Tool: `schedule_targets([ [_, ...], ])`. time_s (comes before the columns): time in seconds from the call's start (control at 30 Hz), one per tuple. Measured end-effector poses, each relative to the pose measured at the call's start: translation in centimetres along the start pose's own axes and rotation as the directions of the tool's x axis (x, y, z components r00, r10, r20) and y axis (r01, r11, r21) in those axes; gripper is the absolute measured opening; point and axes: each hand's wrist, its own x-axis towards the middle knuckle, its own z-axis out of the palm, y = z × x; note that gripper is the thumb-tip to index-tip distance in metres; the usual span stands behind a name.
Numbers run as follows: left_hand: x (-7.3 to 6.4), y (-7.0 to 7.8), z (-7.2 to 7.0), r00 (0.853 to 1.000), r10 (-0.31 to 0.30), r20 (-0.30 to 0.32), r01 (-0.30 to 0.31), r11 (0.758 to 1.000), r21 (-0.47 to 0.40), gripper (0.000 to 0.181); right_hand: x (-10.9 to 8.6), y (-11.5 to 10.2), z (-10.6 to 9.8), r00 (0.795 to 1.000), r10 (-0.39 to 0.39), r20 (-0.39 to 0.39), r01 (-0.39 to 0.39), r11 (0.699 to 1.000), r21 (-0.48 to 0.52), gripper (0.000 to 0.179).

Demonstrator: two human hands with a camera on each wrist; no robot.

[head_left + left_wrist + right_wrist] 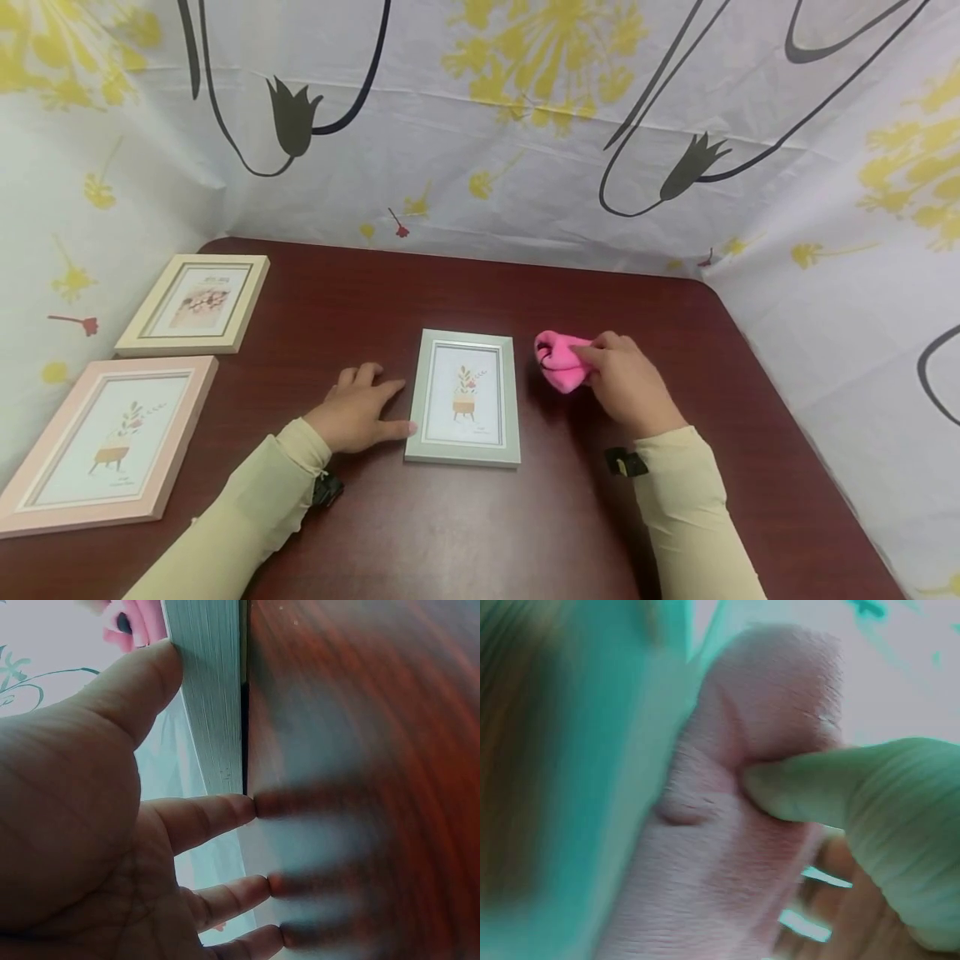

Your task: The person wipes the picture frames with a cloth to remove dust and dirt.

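Note:
A pale green picture frame (462, 457) with a potted-plant print lies on the table between my hands. My left hand (358, 414) is spread at its left side, the thumb right at the frame's edge and the other fingertips down on the wood. In the left wrist view the frame's side (210, 697) rises beside the thumb. My right hand (628, 379) pinches a folded pink cloth (562, 367) just right of the frame. The right wrist view shows the thumb pressed into the bunched cloth (742, 727), the other fingers behind it.
At the table's left lie a pink picture frame (183, 433) and, behind it, a cream picture frame (253, 304). The dark red table (465, 533) is bordered by a white patterned curtain (420, 150) at the back and both sides.

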Motion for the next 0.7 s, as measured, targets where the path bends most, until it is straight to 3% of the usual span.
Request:
schedule_targets([
  [0.13,0.0,0.0,0.1,1.0,0.002,-0.004,-0.002,1.0,0.003,0.076,-0.3,3.4,1.4,0.992,0.021,-0.122,-0.029,0.997,-0.07,0.037],
  [0.2,0.0,0.1,0.1,1.0,-0.001,-0.003,0.001,1.0,-0.001,0.075,-0.6,4.6,1.7,0.989,0.053,-0.136,-0.064,0.995,-0.08,0.036],
  [0.33,0.0,0.3,0.1,1.0,-0.007,-0.002,0.007,1.0,-0.012,0.075,-1.2,5.8,2.1,0.991,0.134,-0.003,-0.134,0.99,-0.052,0.037],
  [0.47,0.0,0.4,0.1,1.0,-0.012,-0.002,0.012,1.0,-0.016,0.075,-1.3,6.1,2.0,0.975,0.171,0.141,-0.168,0.985,-0.033,0.041],
  [0.7,0.0,0.4,0.1,1.0,-0.009,-0.008,0.009,1.0,-0.014,0.075,-1.4,6.5,1.4,0.974,0.135,0.18,-0.143,0.989,0.032,0.044],
])
